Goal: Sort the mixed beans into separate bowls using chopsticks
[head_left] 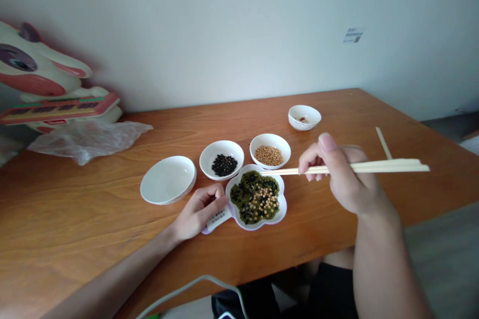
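Head view: right hand [344,179] pinches light, stiff chopsticks [389,165] mid-shaft; left hand [198,212] grips dish [281,207] rim; beans [256,197] look small, slippery.

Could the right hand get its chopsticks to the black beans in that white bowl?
Probably yes. The right hand holds the chopsticks with tips over the flower-shaped dish, just beside the bowl of black beans; nothing stands between them.
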The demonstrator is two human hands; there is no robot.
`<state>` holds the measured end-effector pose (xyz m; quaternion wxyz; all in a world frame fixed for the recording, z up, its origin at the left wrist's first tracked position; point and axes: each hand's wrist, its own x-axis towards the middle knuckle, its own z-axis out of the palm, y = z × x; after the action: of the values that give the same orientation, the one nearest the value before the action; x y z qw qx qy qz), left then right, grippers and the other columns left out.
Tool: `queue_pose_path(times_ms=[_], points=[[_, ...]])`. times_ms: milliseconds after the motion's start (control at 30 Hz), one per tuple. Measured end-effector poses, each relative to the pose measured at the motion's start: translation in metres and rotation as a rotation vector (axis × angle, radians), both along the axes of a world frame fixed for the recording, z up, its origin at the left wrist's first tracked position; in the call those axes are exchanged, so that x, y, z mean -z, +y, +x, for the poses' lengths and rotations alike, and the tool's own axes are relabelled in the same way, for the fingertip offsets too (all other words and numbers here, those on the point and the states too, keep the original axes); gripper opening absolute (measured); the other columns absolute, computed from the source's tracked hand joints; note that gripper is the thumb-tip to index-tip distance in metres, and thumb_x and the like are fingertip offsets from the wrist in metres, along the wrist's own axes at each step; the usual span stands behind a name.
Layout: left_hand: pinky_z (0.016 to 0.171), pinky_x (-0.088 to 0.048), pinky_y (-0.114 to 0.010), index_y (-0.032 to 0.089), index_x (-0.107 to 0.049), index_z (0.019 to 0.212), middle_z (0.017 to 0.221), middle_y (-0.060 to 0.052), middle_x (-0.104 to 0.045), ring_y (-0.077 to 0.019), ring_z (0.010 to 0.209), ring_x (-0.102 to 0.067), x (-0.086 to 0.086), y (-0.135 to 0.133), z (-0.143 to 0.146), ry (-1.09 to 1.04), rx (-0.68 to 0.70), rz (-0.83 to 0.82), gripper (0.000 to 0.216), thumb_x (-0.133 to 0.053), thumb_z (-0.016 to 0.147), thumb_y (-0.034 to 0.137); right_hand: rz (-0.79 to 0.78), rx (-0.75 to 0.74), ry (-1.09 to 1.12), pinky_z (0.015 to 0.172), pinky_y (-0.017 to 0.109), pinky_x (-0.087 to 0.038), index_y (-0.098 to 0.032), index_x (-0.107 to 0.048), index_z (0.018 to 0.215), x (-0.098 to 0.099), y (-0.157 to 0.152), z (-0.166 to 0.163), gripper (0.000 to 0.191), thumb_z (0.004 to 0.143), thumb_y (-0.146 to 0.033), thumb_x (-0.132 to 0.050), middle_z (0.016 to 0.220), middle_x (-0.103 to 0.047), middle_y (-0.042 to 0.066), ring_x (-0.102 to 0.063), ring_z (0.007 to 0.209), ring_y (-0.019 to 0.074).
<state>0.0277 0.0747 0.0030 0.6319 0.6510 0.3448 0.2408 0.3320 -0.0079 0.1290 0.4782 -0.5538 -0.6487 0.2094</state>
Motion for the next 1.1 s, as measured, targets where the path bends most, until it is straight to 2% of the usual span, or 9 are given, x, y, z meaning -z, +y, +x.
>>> queue_pose_path(times_ms=[100, 333, 467, 567, 667, 767, 833, 967, 1100], points=[[0.034, -0.025, -0.017, 0.020, -0.046, 0.074, 0.058, 0.004, -0.049, -0.0066, 0.039, -0.039, 0.002, -0.001, 0.002, 0.028, 0.027, -0.049, 0.045, -0.062, 0.098, 0.054, -0.044, -0.030, -0.026, 0.063, 0.029, -0.046, -0.023, -0.071, 0.073, 0.005, 0.003, 0.005, 0.057, 0.109, -0.052, -0.037, 0.065, -0.065, 0.001, -0.063, 0.063, 0.0143], [0.048, -0.029, -0.021, 0.019, -0.039, 0.069, 0.063, 0.003, -0.046, -0.0083, 0.054, -0.039, 0.001, 0.003, 0.000, 0.045, 0.075, 0.016, 0.047, -0.058, 0.103, 0.044, -0.205, -0.106, -0.067, 0.062, 0.030, -0.047, -0.023, -0.073, 0.078, 0.024, 0.021, 0.013, 0.056, 0.107, -0.055, -0.039, 0.068, -0.070, 0.001, -0.066, 0.064, 0.0155], [0.051, -0.028, -0.024, 0.021, -0.032, 0.068, 0.065, 0.003, -0.042, -0.0099, 0.057, -0.036, 0.000, 0.006, -0.005, 0.021, 0.163, 0.030, 0.048, -0.060, 0.102, 0.040, -0.304, -0.142, -0.142, 0.058, 0.030, -0.043, -0.023, -0.070, 0.074, 0.017, 0.034, 0.006, 0.058, 0.107, -0.058, -0.038, 0.066, -0.069, 0.000, -0.064, 0.062, 0.0144], [0.055, -0.030, -0.026, 0.021, -0.026, 0.067, 0.067, 0.003, -0.038, -0.0111, 0.060, -0.035, 0.000, 0.005, -0.007, 0.018, 0.243, 0.147, 0.050, -0.061, 0.102, 0.030, -0.331, -0.176, -0.179, 0.056, 0.030, -0.040, -0.022, -0.066, 0.072, 0.005, 0.045, -0.003, 0.059, 0.106, -0.060, -0.037, 0.062, -0.065, -0.001, -0.058, 0.056, 0.0136], [0.060, -0.032, -0.027, 0.021, -0.025, 0.066, 0.066, 0.003, -0.038, -0.0123, 0.063, -0.036, -0.001, 0.005, -0.007, -0.022, 0.289, 0.241, 0.049, -0.057, 0.103, 0.023, -0.330, -0.184, -0.182, 0.059, 0.031, -0.041, -0.022, -0.063, 0.071, -0.004, 0.050, -0.010, 0.058, 0.105, -0.060, -0.038, 0.061, -0.062, -0.001, -0.057, 0.058, 0.0138], [0.059, -0.033, -0.025, 0.021, -0.025, 0.066, 0.066, 0.003, -0.038, -0.0115, 0.063, -0.037, -0.002, 0.005, -0.009, -0.051, 0.288, 0.230, 0.048, -0.055, 0.103, 0.020, -0.358, -0.196, -0.121, 0.065, 0.031, -0.043, -0.022, -0.064, 0.072, -0.003, 0.045, -0.012, 0.058, 0.106, -0.060, -0.037, 0.066, -0.063, 0.000, -0.060, 0.065, 0.0154], [0.058, -0.035, -0.024, 0.021, -0.026, 0.067, 0.068, 0.003, -0.040, -0.0107, 0.063, -0.039, -0.002, 0.005, -0.010, -0.060, 0.260, 0.196, 0.047, -0.055, 0.104, 0.019, -0.348, -0.176, -0.036, 0.067, 0.032, -0.043, -0.022, -0.064, 0.072, 0.000, 0.039, -0.008, 0.059, 0.106, -0.060, -0.035, 0.068, -0.064, 0.000, -0.060, 0.067, 0.0161], [0.054, -0.035, -0.021, 0.020, -0.029, 0.067, 0.071, 0.003, -0.041, -0.0086, 0.061, -0.040, -0.002, 0.003, -0.014, -0.019, 0.209, 0.145, 0.045, -0.055, 0.103, 0.016, -0.238, -0.083, 0.151, 0.066, 0.035, -0.038, -0.024, -0.063, 0.063, 0.010, 0.026, 0.005, 0.073, 0.107, -0.063, -0.020, 0.063, -0.059, 0.002, -0.055, 0.065, 0.0179], [0.053, -0.035, -0.020, 0.020, -0.029, 0.068, 0.073, 0.003, -0.042, -0.0079, 0.061, -0.041, -0.001, 0.001, -0.017, -0.033, 0.195, 0.131, 0.044, -0.054, 0.103, 0.014, -0.204, 0.095, 0.152, 0.069, 0.038, -0.035, -0.025, -0.062, 0.058, 0.020, 0.017, 0.016, 0.079, 0.106, -0.065, -0.014, 0.060, -0.058, 0.004, -0.054, 0.067, 0.0207]])
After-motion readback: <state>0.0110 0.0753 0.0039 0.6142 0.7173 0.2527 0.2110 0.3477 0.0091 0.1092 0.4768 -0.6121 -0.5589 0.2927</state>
